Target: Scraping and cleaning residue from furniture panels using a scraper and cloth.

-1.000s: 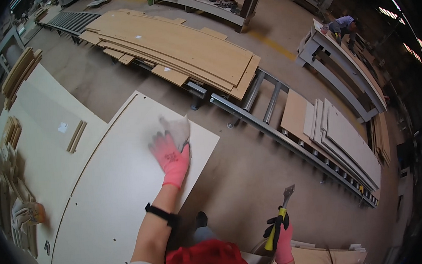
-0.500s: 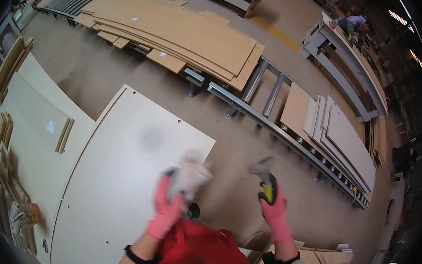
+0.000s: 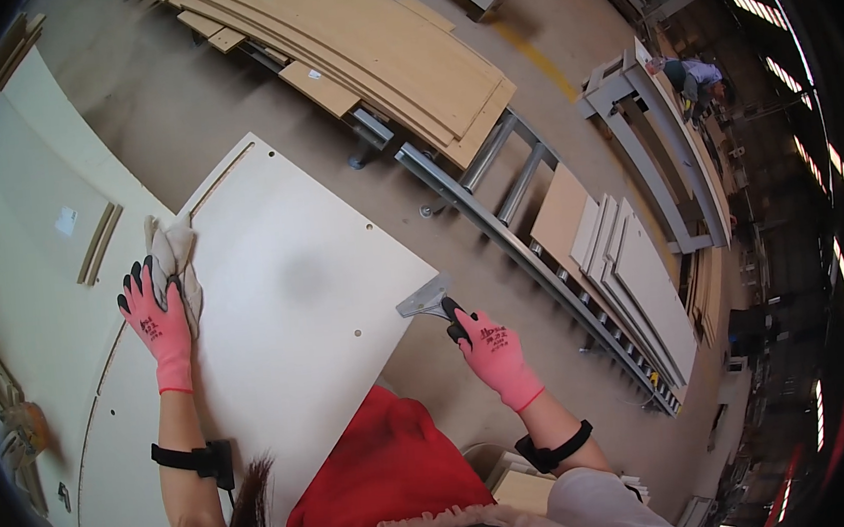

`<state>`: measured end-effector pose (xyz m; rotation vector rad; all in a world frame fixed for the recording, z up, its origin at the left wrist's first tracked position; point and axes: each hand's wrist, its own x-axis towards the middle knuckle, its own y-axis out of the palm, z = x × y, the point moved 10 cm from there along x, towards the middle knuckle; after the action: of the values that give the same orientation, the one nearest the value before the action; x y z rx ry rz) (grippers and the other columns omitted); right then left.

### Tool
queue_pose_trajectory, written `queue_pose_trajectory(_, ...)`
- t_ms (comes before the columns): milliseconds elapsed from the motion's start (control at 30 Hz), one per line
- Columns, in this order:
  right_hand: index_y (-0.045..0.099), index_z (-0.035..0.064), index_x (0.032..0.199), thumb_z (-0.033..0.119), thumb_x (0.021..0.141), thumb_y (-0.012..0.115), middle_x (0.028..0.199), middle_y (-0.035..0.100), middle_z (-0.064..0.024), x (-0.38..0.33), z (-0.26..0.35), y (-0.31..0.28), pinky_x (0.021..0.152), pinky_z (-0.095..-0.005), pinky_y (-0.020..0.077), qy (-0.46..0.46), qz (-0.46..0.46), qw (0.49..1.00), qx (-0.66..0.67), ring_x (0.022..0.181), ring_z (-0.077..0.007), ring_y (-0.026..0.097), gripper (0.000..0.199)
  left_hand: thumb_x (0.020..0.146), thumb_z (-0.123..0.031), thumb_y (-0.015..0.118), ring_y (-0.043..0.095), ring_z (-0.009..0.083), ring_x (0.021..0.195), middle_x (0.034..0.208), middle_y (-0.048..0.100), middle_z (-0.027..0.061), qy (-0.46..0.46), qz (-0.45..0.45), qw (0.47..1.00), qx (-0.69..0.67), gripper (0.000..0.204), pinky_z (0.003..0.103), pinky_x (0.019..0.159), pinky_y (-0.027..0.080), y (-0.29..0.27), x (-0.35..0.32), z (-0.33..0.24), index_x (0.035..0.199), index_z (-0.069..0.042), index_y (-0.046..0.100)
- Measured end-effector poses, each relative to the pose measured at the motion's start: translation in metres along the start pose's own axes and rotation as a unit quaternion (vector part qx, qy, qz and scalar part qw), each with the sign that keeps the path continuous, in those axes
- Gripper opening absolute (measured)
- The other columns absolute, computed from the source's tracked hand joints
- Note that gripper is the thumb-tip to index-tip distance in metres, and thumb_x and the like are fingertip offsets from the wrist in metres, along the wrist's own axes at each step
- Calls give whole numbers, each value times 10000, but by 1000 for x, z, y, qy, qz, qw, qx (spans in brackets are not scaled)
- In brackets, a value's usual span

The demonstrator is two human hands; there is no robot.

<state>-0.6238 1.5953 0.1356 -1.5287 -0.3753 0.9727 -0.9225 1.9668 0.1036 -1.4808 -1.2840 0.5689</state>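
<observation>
My left hand, in a pink glove with black fingertips, presses a crumpled off-white rag against the left edge of a white panel. Its fingers lie over the cloth, holding it. At the panel's right corner, my gloved right hand grips a scraper by the handle. The broad metal blade lies flat-looking at the panel's edge; whether it touches cannot be told. Small round holes dot the panel's surface.
Left of the panel spreads another pale board with wooden strips on it. Beyond stands a stack of brown boards beside a roller conveyor. White panels lean at the right. A person bends over a frame farther off.
My left hand has carried the rag left to the panel's far left edge. My right hand has brought the scraper leftward and up to the panel's corner. The view has shifted slightly.
</observation>
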Motion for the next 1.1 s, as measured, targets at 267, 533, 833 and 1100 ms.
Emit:
queue_pose_trajectory(267,455,133,1220,203,826,530,990,554,-130,18,13,-15,711,-396,478,-38,72,996,-23,850,-298,585,408,782,-185,595,351,286,1242,1319,436,96,-12,4,1000,5,486,466,1079,153,-4,1,2,1244,-97,474)
queue_pose_trajectory(533,461,135,1211,220,848,502,932,555,-118,66,49,-33,649,-376,484,-164,63,983,-55,771,-277,594,375,764,-170,605,340,300,1241,1305,437,105,-19,15,1000,-12,485,472,1083,145,-9,3,-7,1226,-84,484)
queue_pose_trajectory(833,478,106,1177,195,823,532,913,551,-115,135,110,-52,650,-372,471,-243,78,964,-80,791,-277,587,369,738,-168,628,337,328,1235,1283,443,142,-47,14,999,-24,478,476,1085,152,-12,4,-3,1190,-66,509)
queue_pose_trajectory(1100,483,114,1185,198,827,525,917,559,-113,170,142,-58,650,-369,471,-268,102,951,-118,792,-271,590,370,720,-174,626,344,326,1229,1281,452,121,-45,10,998,-35,471,480,1081,156,-14,4,-3,1164,-57,523)
